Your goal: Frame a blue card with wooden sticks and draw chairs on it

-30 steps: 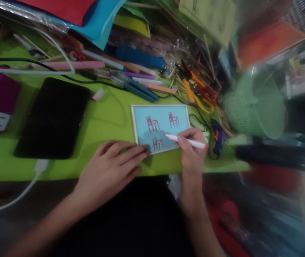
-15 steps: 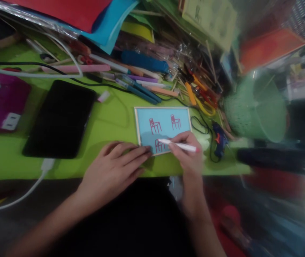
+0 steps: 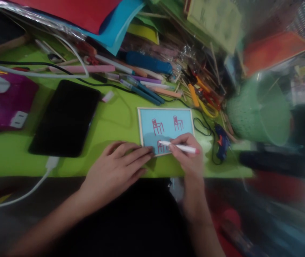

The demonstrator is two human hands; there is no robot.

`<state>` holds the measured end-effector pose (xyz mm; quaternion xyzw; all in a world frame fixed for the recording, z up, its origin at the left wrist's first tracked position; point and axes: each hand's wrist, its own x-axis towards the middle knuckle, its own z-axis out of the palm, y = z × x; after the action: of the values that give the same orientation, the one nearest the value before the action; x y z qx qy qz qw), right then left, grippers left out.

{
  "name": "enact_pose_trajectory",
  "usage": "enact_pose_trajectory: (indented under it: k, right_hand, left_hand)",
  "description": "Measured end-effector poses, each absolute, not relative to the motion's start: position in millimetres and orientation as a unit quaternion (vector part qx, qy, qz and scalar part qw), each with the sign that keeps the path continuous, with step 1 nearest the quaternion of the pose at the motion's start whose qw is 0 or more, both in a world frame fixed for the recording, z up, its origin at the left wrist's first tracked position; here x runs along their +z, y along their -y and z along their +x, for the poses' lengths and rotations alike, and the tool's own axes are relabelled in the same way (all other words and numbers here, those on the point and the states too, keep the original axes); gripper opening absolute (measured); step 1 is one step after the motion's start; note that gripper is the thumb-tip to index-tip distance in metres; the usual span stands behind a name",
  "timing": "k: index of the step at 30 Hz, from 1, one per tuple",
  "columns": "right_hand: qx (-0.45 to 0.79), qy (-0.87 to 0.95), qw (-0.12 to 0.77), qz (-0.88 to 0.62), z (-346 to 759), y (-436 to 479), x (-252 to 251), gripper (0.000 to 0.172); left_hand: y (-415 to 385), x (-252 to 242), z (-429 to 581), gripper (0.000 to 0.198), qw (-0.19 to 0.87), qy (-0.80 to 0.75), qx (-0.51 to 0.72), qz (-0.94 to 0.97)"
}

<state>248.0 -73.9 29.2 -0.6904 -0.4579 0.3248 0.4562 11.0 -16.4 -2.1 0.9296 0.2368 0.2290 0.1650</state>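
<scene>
A light blue card (image 3: 166, 123) with a pale frame lies on the green table (image 3: 115, 121). Three red chair drawings (image 3: 158, 126) show on it, two in the upper part and one lower down. My right hand (image 3: 188, 153) is closed around a white marker (image 3: 180, 146) with a pinkish-red end, its tip at the lower drawing. That hand hides the card's lower right corner. Stretched out flat, my left hand (image 3: 117, 162) rests its fingertips on the card's lower left corner and holds nothing.
A black tablet (image 3: 65, 119) with a white cable lies left, beside a purple box (image 3: 15, 96). Pens (image 3: 141, 91), orange-handled pliers (image 3: 194, 94) and sticks crowd the back. At the right are a blue glue gun (image 3: 222, 142) and a green basket (image 3: 259, 110).
The whole view has shifted slightly, so the objects appear a little further right. The marker tip remains at the lower drawing, and both hands keep nearly the same pose.
</scene>
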Motion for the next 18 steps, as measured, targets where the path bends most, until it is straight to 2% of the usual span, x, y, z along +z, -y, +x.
enact_pose_trajectory:
  k: [18]
  right_hand:
    - [0.298,0.480,0.443,-0.696,247.6,71.7,30.1,0.013]
  left_hand:
    - [16.0,-2.0,11.3,0.033,0.170,-0.236,0.233,0.928]
